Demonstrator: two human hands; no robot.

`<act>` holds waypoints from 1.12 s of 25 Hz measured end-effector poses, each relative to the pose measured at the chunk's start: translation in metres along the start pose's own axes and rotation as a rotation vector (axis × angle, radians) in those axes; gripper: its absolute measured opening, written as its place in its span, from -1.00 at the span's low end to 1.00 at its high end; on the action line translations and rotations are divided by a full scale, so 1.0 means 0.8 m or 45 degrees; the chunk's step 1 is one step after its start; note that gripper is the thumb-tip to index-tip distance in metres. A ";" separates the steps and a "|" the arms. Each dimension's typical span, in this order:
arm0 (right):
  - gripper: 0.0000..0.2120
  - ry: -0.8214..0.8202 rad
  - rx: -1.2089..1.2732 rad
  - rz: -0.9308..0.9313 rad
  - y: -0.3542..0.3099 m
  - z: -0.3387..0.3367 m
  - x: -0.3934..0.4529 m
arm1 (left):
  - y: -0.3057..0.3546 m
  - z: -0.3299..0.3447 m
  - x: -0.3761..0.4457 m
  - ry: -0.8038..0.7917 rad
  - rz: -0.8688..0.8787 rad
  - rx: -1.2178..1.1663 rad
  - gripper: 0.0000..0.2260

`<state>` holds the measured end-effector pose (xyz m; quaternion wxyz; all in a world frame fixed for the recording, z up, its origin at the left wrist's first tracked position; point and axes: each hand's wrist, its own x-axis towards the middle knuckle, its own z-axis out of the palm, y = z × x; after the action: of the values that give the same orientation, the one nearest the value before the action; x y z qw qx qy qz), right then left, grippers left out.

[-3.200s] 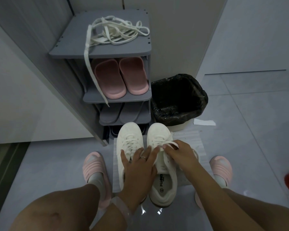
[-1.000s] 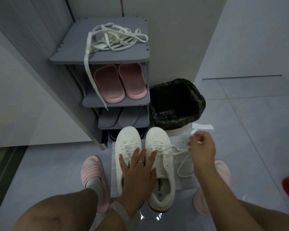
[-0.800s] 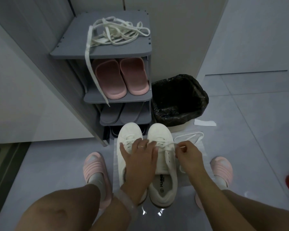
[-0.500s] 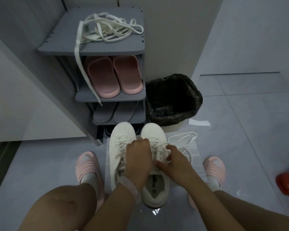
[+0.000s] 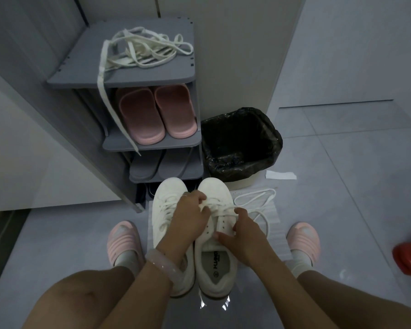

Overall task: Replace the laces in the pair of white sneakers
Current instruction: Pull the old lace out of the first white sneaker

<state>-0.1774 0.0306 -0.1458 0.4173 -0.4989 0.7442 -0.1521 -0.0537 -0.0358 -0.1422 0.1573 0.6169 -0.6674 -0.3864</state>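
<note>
Two white sneakers stand side by side on a white sheet on the floor, toes pointing away from me. The left sneaker is still laced. My left hand reaches across it and pinches the lace on the right sneaker near the toe end. My right hand grips the right sneaker's eyelet flap and tongue. The loosened white lace loops out to the right over the sheet. A pile of white laces lies on top of the grey shoe rack, one end hanging down.
Pink slippers sit on the rack's second shelf, grey ones below. A bin with a black bag stands right of the rack. A paper scrap lies by it. A red object is at the right edge. My slippered feet flank the sneakers.
My right hand pulled the lace end out to the right, then came back to the right sneaker. My left hand curled from flat over both sneakers onto the laces.
</note>
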 end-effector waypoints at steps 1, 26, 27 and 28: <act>-0.23 0.005 0.002 0.005 0.001 0.000 0.000 | -0.005 -0.001 -0.001 0.047 0.038 0.113 -0.83; -0.21 0.003 -0.013 -0.002 0.010 0.005 0.007 | 0.002 -0.009 -0.001 0.425 0.087 -0.011 -0.89; -0.21 0.003 -0.010 -0.004 0.010 0.006 0.007 | -0.003 -0.004 -0.005 0.315 0.028 0.102 -0.83; -0.22 0.007 0.001 -0.010 0.009 0.006 0.006 | -0.008 0.003 -0.010 0.190 -0.033 0.279 -0.76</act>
<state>-0.1792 0.0306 -0.1558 0.4148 -0.5011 0.7434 -0.1555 -0.0491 -0.0272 -0.1460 0.1331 0.6661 -0.6839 -0.2661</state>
